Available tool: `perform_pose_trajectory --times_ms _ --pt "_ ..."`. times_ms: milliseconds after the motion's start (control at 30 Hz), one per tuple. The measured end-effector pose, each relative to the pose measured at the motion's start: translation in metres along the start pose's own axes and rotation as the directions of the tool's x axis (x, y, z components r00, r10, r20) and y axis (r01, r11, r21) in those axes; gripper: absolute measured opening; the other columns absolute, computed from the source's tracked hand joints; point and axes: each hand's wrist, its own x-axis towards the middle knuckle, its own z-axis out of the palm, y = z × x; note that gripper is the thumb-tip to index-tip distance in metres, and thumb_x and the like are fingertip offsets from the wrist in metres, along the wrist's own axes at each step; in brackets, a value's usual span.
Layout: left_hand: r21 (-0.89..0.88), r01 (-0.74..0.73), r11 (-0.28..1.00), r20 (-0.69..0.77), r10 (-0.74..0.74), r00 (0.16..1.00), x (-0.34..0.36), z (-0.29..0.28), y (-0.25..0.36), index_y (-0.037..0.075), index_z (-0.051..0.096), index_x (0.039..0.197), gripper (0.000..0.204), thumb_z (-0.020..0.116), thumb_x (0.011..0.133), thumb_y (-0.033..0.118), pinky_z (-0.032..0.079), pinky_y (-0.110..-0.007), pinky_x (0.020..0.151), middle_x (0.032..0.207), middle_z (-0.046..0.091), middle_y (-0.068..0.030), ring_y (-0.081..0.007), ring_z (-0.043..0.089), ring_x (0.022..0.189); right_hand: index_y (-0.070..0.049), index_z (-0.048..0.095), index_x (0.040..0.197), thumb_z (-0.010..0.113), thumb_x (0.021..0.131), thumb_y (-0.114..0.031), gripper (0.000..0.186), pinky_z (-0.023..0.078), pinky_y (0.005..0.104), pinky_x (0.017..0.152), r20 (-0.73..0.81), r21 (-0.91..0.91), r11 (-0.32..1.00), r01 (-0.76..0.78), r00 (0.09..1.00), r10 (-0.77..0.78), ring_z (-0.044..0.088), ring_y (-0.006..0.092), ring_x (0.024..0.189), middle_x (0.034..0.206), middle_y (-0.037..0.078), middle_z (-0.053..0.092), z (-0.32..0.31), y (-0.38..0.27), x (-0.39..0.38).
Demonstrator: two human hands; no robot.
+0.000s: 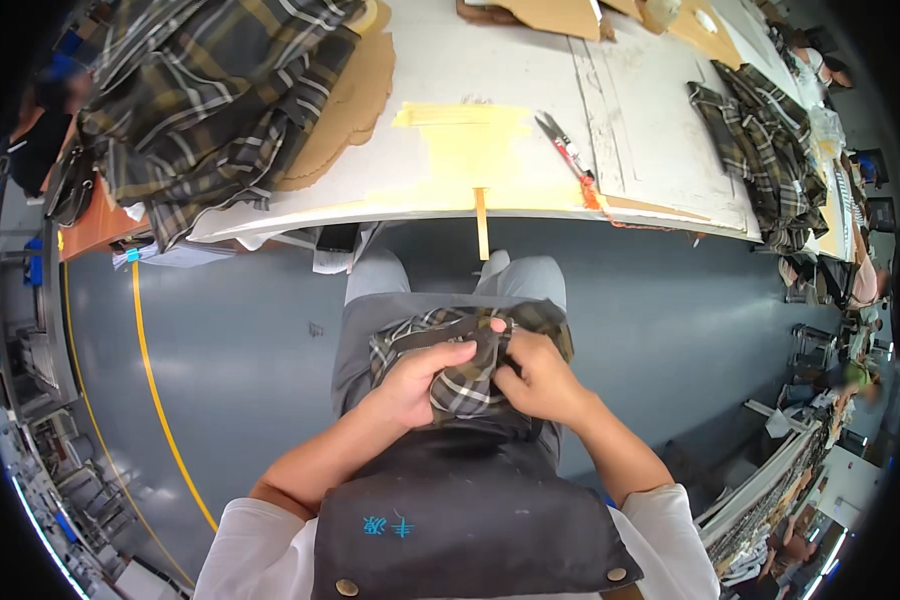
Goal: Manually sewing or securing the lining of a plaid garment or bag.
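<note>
A dark plaid fabric piece (467, 390) with white and olive lines lies bunched on my lap, over a dark apron (450, 510). My left hand (422, 378) is closed on its left part, thumb stretched along the top of the cloth. My right hand (538, 375) grips the right part with fingers curled in. Both hands are close together, and the cloth between them is folded. The fingertips under the fabric are partly hidden.
Ahead stands a white table (450, 180) with yellow tape on it. Red-handled snips (567, 147) lie there. A plaid fabric heap (220, 90) rests at the left on brown cardboard (355, 120); more plaid pieces (765, 150) hang over the right edge. A wooden strip (482, 225) juts from the table's edge.
</note>
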Motion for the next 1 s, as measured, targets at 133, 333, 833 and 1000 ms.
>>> perform_pose_trajectory --times_ms 133,333,833,1000 --pt "-0.145 0.011 0.989 -0.125 -0.030 0.992 0.013 -0.011 0.012 0.005 0.051 0.115 0.030 0.050 0.087 0.015 0.049 -0.033 0.080 0.101 0.060 -0.0077 -0.0166 0.059 0.092 0.000 0.057 0.102 0.055 0.080 -0.001 0.022 0.046 0.0251 0.071 -0.238 0.442 0.892 -0.100 0.945 0.224 0.057 0.0120 0.078 0.093 0.006 0.061 0.007 0.012 0.021" --pt "-0.210 0.018 0.978 -0.302 -0.082 0.950 0.028 -0.026 0.019 0.002 0.054 0.110 0.030 0.054 0.085 0.018 0.048 -0.035 0.082 0.102 0.060 -0.0104 -0.0203 0.059 0.092 0.003 0.060 0.088 0.058 0.082 -0.002 0.008 0.044 0.0194 0.053 -0.304 0.408 0.860 -0.308 0.842 0.446 0.057 0.0072 0.060 0.073 0.004 0.061 0.018 0.030 0.031" --pt "-0.272 -0.059 0.961 -0.205 0.002 0.979 0.050 -0.028 0.020 0.001 0.057 0.097 0.021 0.054 0.086 0.019 0.051 -0.032 0.074 0.091 0.063 -0.0081 -0.0179 0.061 0.081 0.003 0.058 0.085 0.056 0.085 -0.007 0.010 0.039 0.0179 0.047 -0.441 0.388 0.856 -0.343 0.746 0.499 0.053 0.0038 0.056 0.066 0.001 0.060 0.020 0.026 0.040" --pt "-0.303 -0.063 0.951 -0.186 0.006 0.982 0.055 -0.028 0.022 0.002 0.057 0.097 0.021 0.054 0.085 0.019 0.051 -0.032 0.073 0.090 0.062 -0.0079 -0.0179 0.061 0.080 0.004 0.058 0.086 0.056 0.085 -0.006 0.010 0.041 0.0179 0.049 -0.442 0.412 0.848 -0.333 0.741 0.505 0.053 0.0045 0.056 0.068 0.002 0.060 0.020 0.024 0.046"
